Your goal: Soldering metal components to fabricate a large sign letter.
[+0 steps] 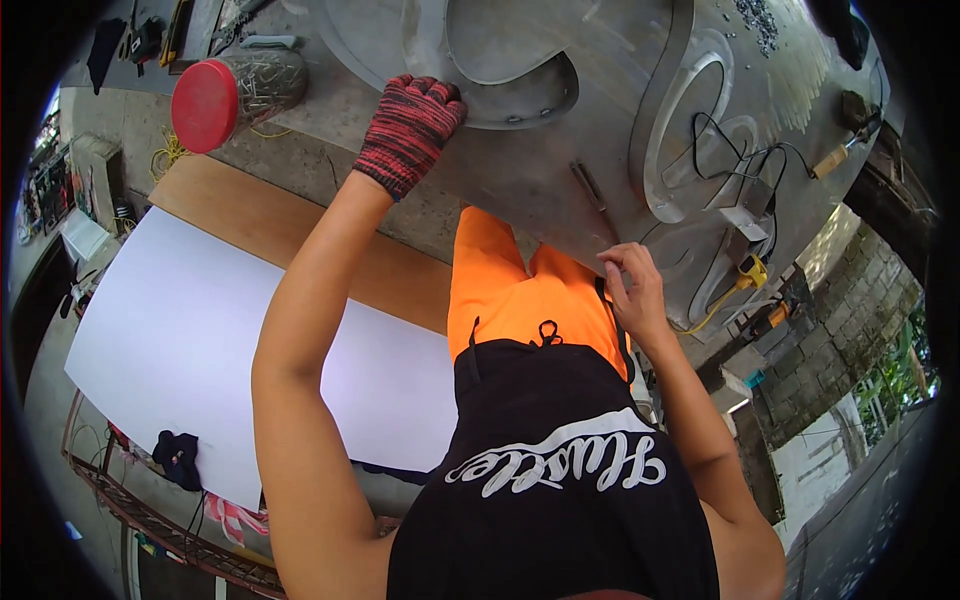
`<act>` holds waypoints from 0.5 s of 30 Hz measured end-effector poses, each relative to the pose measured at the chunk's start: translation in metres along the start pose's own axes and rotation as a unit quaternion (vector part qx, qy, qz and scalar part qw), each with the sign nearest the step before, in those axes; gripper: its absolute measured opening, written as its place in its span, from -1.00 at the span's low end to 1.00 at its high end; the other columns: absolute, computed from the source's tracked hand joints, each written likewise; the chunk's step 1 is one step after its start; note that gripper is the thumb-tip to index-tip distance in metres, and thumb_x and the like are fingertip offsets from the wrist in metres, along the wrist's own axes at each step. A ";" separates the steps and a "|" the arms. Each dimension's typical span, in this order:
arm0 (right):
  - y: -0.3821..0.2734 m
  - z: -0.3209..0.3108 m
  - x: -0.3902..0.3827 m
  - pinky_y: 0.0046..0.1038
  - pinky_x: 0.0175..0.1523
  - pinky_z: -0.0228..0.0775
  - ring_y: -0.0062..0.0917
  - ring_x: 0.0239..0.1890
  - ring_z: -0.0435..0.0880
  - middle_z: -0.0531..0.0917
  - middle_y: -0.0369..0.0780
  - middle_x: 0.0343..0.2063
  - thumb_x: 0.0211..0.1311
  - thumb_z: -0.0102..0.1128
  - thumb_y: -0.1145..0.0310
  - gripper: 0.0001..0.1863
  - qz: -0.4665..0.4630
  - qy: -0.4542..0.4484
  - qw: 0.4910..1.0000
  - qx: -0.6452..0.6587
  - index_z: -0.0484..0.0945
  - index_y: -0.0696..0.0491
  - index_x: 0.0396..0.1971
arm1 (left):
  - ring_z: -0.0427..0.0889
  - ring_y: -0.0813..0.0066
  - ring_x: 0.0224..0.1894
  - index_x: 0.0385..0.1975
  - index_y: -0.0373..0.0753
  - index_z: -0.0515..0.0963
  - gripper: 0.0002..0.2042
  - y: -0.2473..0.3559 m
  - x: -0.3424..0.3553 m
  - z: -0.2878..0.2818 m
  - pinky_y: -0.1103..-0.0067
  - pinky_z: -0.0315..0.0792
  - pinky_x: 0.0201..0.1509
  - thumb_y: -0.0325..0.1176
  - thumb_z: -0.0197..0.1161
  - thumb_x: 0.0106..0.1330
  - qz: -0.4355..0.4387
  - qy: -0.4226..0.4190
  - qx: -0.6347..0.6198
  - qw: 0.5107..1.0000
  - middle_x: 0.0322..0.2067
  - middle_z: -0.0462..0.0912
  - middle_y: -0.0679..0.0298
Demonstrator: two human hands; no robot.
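Grey metal workbench (560, 190) spreads in front of me, over a white board (200, 340) on the floor. My left hand (412, 128), in a red-and-black knit glove, presses down flat on the curved sheet-metal letter shape (510, 80). My bare right hand (632, 290) pinches something tiny at the bench edge, just below a thin dark metal rod (592, 196). Clear jar with a red lid (235, 92) lies at far left.

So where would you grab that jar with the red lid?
Probably around its clear, ribbed side, just behind the red lid. The jar lies tipped over on the metal table, lid pointing left, so come down from above. The gloved left hand is nearest to it.
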State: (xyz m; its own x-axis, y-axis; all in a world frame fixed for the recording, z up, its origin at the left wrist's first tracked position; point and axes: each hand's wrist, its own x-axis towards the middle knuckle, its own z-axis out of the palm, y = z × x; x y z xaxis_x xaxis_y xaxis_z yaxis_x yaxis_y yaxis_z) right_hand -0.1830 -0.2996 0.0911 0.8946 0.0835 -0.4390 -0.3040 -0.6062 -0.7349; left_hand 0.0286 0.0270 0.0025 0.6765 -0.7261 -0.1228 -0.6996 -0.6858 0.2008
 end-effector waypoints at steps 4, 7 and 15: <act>-0.008 0.001 0.007 -0.30 -0.03 0.44 -0.21 -0.18 0.59 0.63 -0.13 -0.26 0.27 0.17 0.60 -0.90 0.007 0.003 1.000 0.009 0.59 0.17 -0.24 | 0.64 0.28 0.04 -0.20 -0.05 0.66 -0.79 0.000 0.000 -0.003 0.23 0.40 0.20 -0.35 0.18 0.20 0.007 -0.010 0.002 1.000 -0.07 0.68 0.28; -0.010 0.002 0.010 -0.29 -0.04 0.44 -0.20 -0.17 0.59 0.63 -0.12 -0.27 0.27 0.17 0.60 -0.90 0.002 0.009 1.000 0.008 0.59 0.17 -0.24 | 0.63 0.27 0.04 -0.19 -0.05 0.66 -0.79 -0.001 0.000 -0.002 0.23 0.40 0.20 -0.34 0.18 0.20 0.012 -0.004 0.008 1.000 -0.07 0.67 0.28; -0.013 0.006 0.017 -0.35 -0.07 0.44 -0.27 -0.20 0.59 0.64 -0.15 -0.27 0.30 0.16 0.59 -0.91 -0.009 0.011 1.000 0.006 0.59 0.17 -0.24 | 0.63 0.26 0.04 -0.19 -0.06 0.65 -0.80 -0.003 0.004 -0.002 0.24 0.41 0.18 -0.34 0.18 0.21 0.014 -0.010 -0.008 1.000 -0.05 0.67 0.27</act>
State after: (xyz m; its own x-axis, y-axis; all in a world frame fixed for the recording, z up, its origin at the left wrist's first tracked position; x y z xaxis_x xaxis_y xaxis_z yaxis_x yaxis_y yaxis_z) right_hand -0.1664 -0.2856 0.0899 0.9068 0.0767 -0.4145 -0.2918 -0.5956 -0.7484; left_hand 0.0338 0.0266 0.0032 0.6519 -0.7459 -0.1365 -0.7140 -0.6645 0.2207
